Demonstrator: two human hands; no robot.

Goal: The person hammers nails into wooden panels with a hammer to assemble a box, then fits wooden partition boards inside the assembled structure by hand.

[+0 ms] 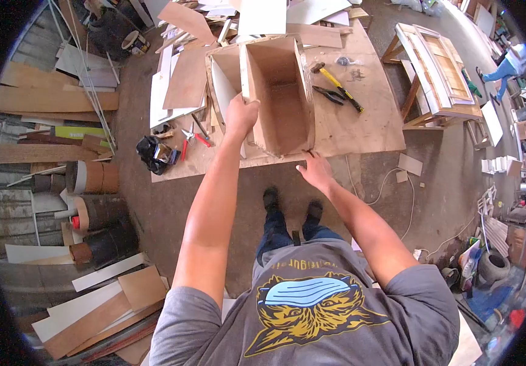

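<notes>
An open wooden box [282,116] with an upright inner divider lies on the plywood worktop [360,137] in front of me. My left hand [243,116] is closed around the near end of the divider, thumb on top. At the box's near right corner is my right hand [317,172], its fingers apart and the fingertips at the edge; whether they press on it I cannot tell. Right of the box lie a yellow-and-black hammer [341,86] and black pliers [329,94]. Red-handled pliers [194,141] rest on the left, beside a black bag [152,154].
Scrap boards [187,79] pile up at the worktop's back and left. A wooden frame table [437,73] stands to the right, with another person [510,67] beyond it. A pale cable [391,177] crosses the floor. More planks [101,314] lie at the lower left.
</notes>
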